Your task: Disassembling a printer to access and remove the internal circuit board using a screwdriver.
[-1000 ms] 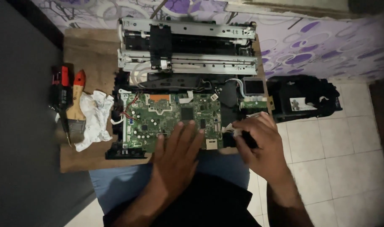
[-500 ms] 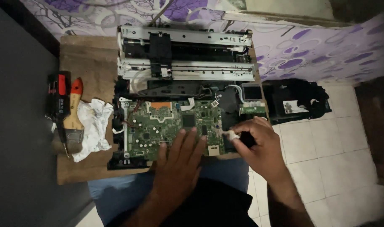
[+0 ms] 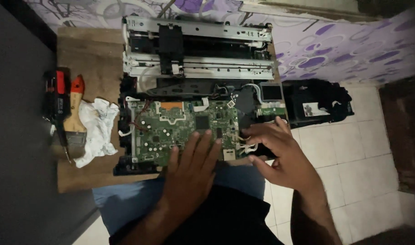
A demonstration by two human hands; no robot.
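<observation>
Since half a second ago your right hand [image 3: 280, 156] has let go of the small dark part it pinched and now lies flat, fingers spread, on the white wires [image 3: 247, 146] at the board's 3 o'clock edge. Your left hand [image 3: 191, 170] rests open, fingers loosely apart and gripping nothing, on the green circuit board [image 3: 171, 129] at its 5 o'clock corner. That board lies inside the opened printer [image 3: 198, 68] on the wooden table [image 3: 87, 54]. A crumpled white rag [image 3: 96, 129] lies at the board's 9 o'clock, beside a brush [image 3: 75, 111].
</observation>
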